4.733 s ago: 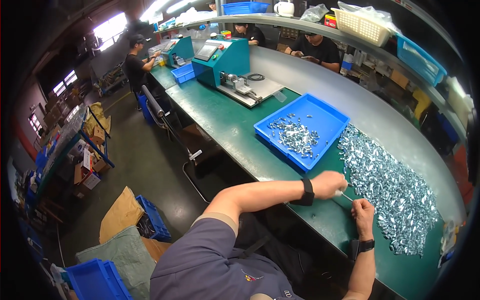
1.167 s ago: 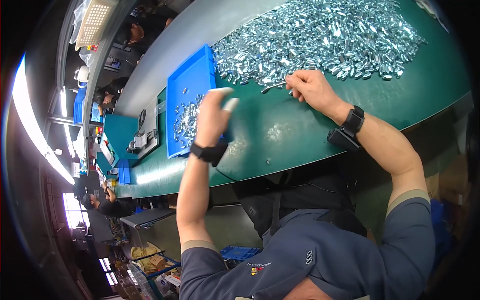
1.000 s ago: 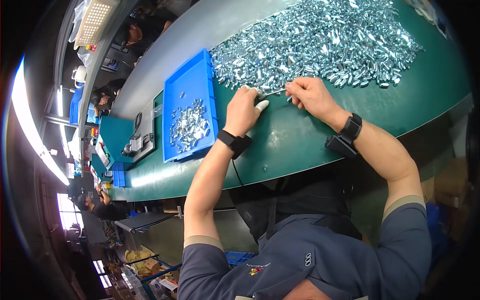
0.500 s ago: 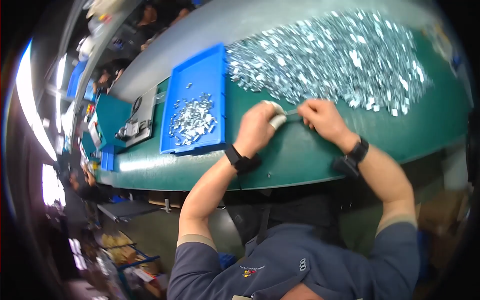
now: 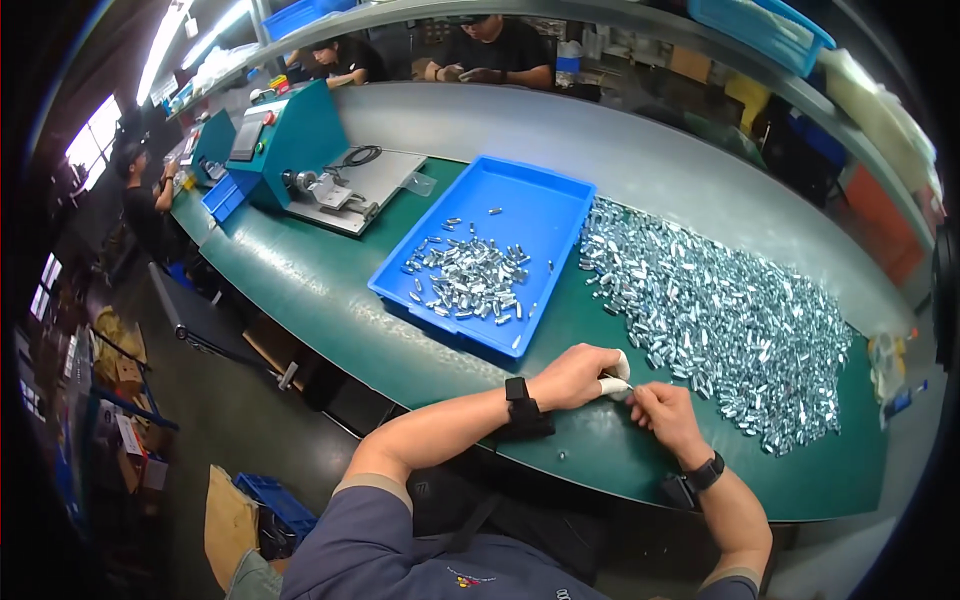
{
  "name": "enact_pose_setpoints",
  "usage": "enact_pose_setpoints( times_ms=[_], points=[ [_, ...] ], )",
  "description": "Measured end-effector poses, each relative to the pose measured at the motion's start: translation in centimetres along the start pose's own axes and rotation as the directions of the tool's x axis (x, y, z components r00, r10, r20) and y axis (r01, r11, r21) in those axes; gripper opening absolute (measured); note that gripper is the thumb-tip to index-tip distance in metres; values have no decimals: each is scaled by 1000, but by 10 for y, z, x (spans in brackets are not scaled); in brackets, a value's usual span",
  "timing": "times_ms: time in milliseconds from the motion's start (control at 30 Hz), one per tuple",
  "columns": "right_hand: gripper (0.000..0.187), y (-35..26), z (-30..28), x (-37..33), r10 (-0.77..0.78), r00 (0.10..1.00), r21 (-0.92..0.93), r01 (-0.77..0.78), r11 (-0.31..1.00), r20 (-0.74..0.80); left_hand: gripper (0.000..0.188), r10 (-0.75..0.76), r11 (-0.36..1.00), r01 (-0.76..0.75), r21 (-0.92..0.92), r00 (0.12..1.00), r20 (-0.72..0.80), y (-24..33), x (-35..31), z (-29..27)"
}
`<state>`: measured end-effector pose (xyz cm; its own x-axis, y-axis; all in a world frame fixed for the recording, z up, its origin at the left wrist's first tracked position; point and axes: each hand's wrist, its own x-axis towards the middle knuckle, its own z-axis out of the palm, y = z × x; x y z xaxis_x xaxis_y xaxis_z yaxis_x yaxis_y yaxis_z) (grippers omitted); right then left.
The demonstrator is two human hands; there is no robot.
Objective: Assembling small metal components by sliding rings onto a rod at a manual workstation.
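Observation:
My left hand is closed in a pinch, with white coverings on its thumb and forefinger. Close beside it, my right hand also pinches, its fingertips almost meeting the left ones. A thin, shiny bit shows between the two sets of fingertips, too small to name. Both hands are over the green tabletop, at the near edge of a wide heap of small silvery metal parts. To the left, a blue tray holds a smaller pile of similar metal parts.
A teal machine with a metal fixture on a plate stands beyond the tray. A small blue bin hangs by it. A grey ledge runs behind the bench. Co-workers sit across and at the far left. One loose part lies near the front edge.
The view has swung, so the tray and heap sit lower and the machine shows more fully. My hands stay close together, fingertips nearer each other than before.

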<state>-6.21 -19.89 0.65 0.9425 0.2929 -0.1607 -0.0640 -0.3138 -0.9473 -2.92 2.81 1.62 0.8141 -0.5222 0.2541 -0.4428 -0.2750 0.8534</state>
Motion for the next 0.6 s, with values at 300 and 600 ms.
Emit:
enact_pose_setpoints(
  times_ms=[300,600],
  points=[
    [24,-3,21,15,-97,994,-25,96,995,-41,16,-206,889,215,-405,976,67,-20,8,-11],
    [14,3,13,14,34,996,190,-17,982,-87,17,-192,916,191,-353,981,33,-23,4,-9]
  ],
)
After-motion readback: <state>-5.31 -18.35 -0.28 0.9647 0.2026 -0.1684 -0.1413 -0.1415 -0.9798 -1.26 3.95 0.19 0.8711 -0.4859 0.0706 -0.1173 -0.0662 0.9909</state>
